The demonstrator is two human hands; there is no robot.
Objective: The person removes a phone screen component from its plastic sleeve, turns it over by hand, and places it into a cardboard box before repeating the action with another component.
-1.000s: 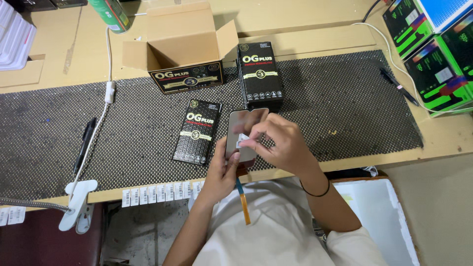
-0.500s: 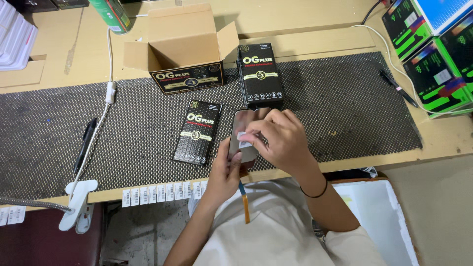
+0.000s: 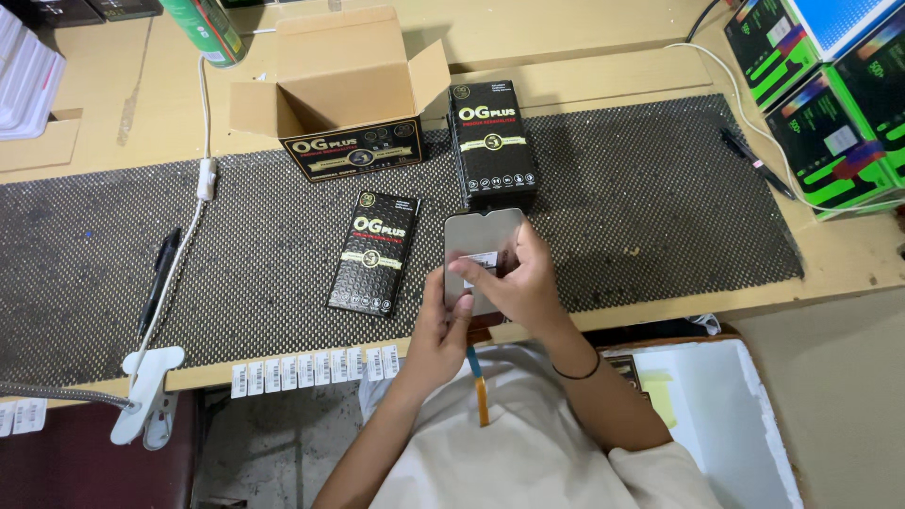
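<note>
A thin, grey, glossy rectangular screen panel (image 3: 481, 247) with rounded corners and a small notch at its top edge is held upright over the near edge of a dark dotted rubber mat (image 3: 660, 217). A small white label sits near its middle. The left hand (image 3: 441, 330) grips the panel's lower left edge from below, fingers curled around it. The right hand (image 3: 514, 283) lies across the panel's front, thumb and forefinger pinching at the white label.

Just left of the panel, a flat black retail box with gold print (image 3: 374, 253) lies on the mat. A taller black box of the same kind (image 3: 492, 141) lies beyond the panel. Behind these, an open brown cardboard carton (image 3: 339, 90) stands with flaps raised; its inside looks empty.

The mat's right half is open. A black pen (image 3: 158, 281) lies far left, beside a white cable (image 3: 189, 236). Green boxes (image 3: 830, 104) crowd the far right corner.
</note>
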